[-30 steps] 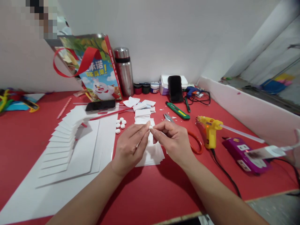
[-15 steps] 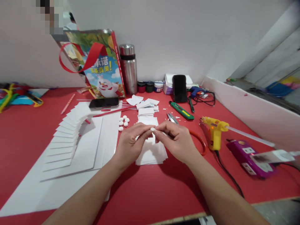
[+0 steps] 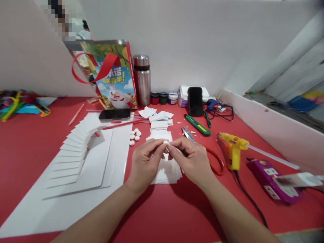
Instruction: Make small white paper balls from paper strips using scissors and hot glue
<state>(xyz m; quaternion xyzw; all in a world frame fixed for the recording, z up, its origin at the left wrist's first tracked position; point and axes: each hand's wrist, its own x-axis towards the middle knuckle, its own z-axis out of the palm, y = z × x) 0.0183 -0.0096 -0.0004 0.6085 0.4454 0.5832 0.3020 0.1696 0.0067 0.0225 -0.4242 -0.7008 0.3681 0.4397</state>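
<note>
Both my hands meet at the middle of the view, above a pile of white paper pieces point(image 3: 168, 172). Thumb and fingers of my left hand point(image 3: 146, 161) pinch a small round white piece point(image 3: 165, 142). My right hand point(image 3: 191, 156) grips the same piece from the other side, its fingers closed. What the piece is made of I cannot tell. Left of the fingers lie several similar round white pieces point(image 3: 132, 137). Scissors with orange handles point(image 3: 219, 163) lie beside my right hand, partly covered by it.
On the left, a curved white stair-like model point(image 3: 68, 152) rests on white board point(image 3: 30, 209). A yellow glue gun point(image 3: 234, 152) and purple box point(image 3: 273, 180) are at right. Behind are a green cutter point(image 3: 197, 125), phone point(image 3: 115, 114), steel flask point(image 3: 142, 81) and picture bag point(image 3: 113, 77).
The whole scene sits slightly lower and further right in view, as the camera has shifted. My hands still pinch the white piece, with the fingers only slightly rearranged.
</note>
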